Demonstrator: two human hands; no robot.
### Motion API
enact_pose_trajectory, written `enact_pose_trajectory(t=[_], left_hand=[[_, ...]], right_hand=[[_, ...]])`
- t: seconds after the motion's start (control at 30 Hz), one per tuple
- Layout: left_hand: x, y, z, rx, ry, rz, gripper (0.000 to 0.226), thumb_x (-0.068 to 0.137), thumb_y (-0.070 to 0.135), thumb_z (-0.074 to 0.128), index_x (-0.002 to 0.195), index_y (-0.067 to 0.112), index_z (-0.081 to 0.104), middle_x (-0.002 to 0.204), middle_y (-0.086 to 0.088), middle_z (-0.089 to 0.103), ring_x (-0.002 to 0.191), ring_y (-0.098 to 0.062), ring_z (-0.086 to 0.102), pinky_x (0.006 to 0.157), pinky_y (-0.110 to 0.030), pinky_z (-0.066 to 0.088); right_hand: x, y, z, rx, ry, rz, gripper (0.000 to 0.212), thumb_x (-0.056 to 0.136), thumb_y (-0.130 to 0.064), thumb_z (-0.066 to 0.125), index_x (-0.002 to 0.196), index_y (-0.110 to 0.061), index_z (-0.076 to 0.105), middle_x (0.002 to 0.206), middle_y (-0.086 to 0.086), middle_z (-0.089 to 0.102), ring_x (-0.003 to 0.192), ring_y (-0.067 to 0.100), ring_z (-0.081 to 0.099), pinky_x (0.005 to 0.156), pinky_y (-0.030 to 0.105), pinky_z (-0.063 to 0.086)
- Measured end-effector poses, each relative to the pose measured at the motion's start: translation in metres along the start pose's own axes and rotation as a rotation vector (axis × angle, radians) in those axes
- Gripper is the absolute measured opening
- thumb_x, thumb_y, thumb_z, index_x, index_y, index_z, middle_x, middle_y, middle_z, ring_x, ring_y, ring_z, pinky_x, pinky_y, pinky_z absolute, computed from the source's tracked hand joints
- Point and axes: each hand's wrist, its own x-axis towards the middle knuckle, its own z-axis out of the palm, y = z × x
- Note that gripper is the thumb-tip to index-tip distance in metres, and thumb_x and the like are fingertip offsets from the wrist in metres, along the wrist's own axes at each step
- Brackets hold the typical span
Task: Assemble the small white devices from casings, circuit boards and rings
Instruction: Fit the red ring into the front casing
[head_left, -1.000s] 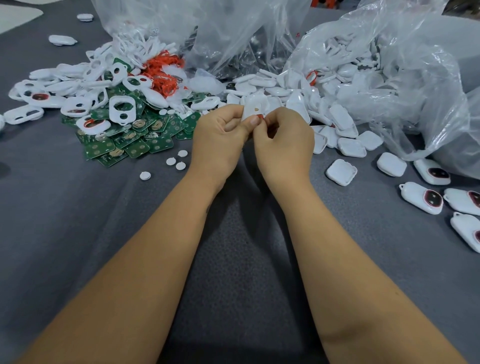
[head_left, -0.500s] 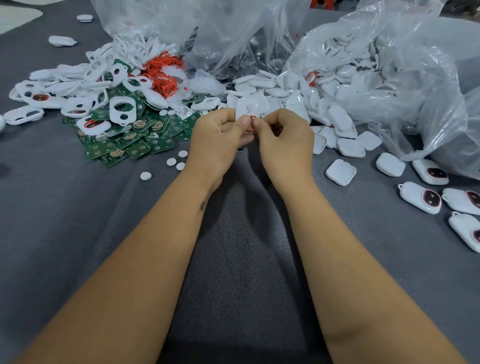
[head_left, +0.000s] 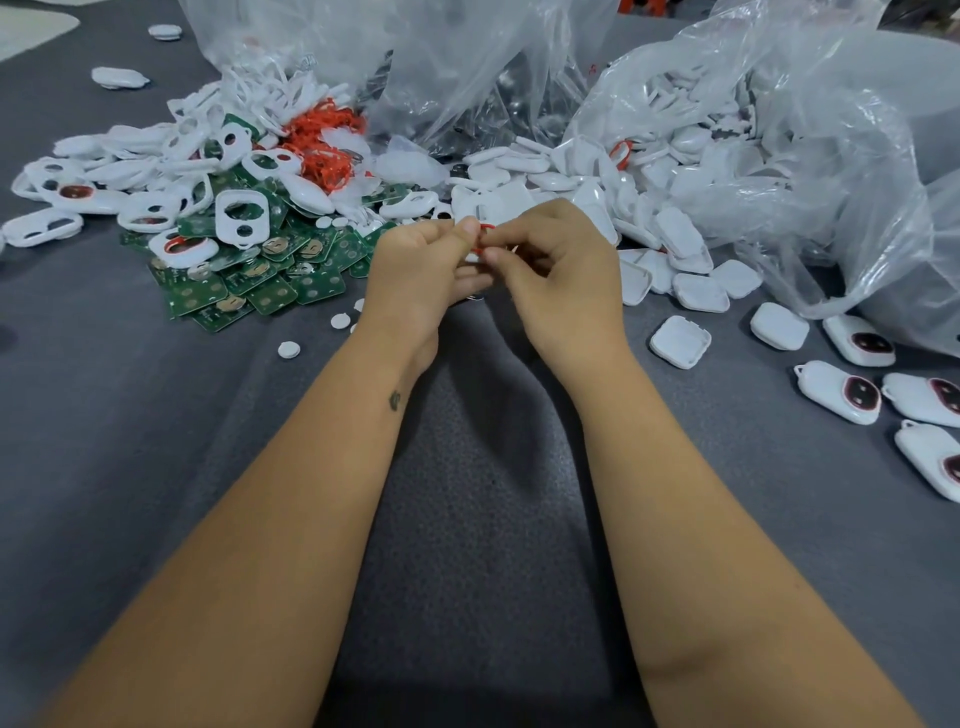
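My left hand (head_left: 423, 270) and my right hand (head_left: 563, 275) meet at the middle of the grey cloth, fingertips together. Between them sits a small white casing (head_left: 472, 256), mostly hidden by my left fingers. A thin red ring (head_left: 487, 228) is pinched at its top by my right thumb and forefinger, with my left thumb against it. Green circuit boards (head_left: 260, 280) lie piled to the left. White front casings (head_left: 236, 215) with cut-outs and a heap of red rings (head_left: 322, 140) lie behind them.
White back covers (head_left: 680, 340) spill from a clear plastic bag (head_left: 779, 156) at the right. Several assembled devices (head_left: 839, 389) lie at the right edge. Small white discs (head_left: 289, 349) lie near my left wrist. Another clear bag (head_left: 441, 62) stands at the back.
Both hands have drawn slightly toward me and lower. The white casing that stood above my fingers is now tucked into my left hand, and the red ring shows between the fingertips.
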Motion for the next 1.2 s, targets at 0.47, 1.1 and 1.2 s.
enact_pose_trajectory(t=[0.47, 1.1, 1.2], left_hand=[[0.0, -0.003, 0.002, 0.112, -0.026, 0.035, 0.025, 0.101, 0.013, 0.05, 0.082, 0.013, 0.066, 0.082, -0.009, 0.069, 0.071, -0.012, 0.066, 0.069, -0.021, 0.057], [0.0, -0.003, 0.001, -0.109, -0.027, 0.052, 0.008, 0.094, 0.005, 0.06, 0.094, 0.002, 0.067, 0.082, -0.005, 0.075, 0.08, -0.015, 0.073, 0.072, -0.018, 0.055], [-0.002, -0.004, 0.005, -0.057, -0.036, 0.071, 0.014, 0.095, 0.003, 0.059, 0.105, -0.005, 0.064, 0.1, -0.023, 0.071, 0.098, -0.031, 0.07, 0.087, -0.032, 0.057]], right_hand=[[0.003, 0.005, 0.005, -0.072, 0.068, 0.032, 0.013, 0.075, -0.008, 0.074, 0.079, -0.019, 0.07, 0.077, -0.012, 0.062, 0.071, 0.001, 0.057, 0.069, 0.015, 0.046], [0.0, -0.012, 0.003, 0.244, 0.201, 0.289, 0.01, 0.087, -0.009, 0.065, 0.08, -0.014, 0.069, 0.073, 0.002, 0.071, 0.071, 0.018, 0.068, 0.074, 0.038, 0.058], [0.0, -0.011, 0.007, 0.151, 0.181, 0.291, 0.005, 0.085, -0.015, 0.07, 0.08, -0.013, 0.071, 0.074, 0.0, 0.07, 0.072, 0.014, 0.065, 0.071, 0.03, 0.055]])
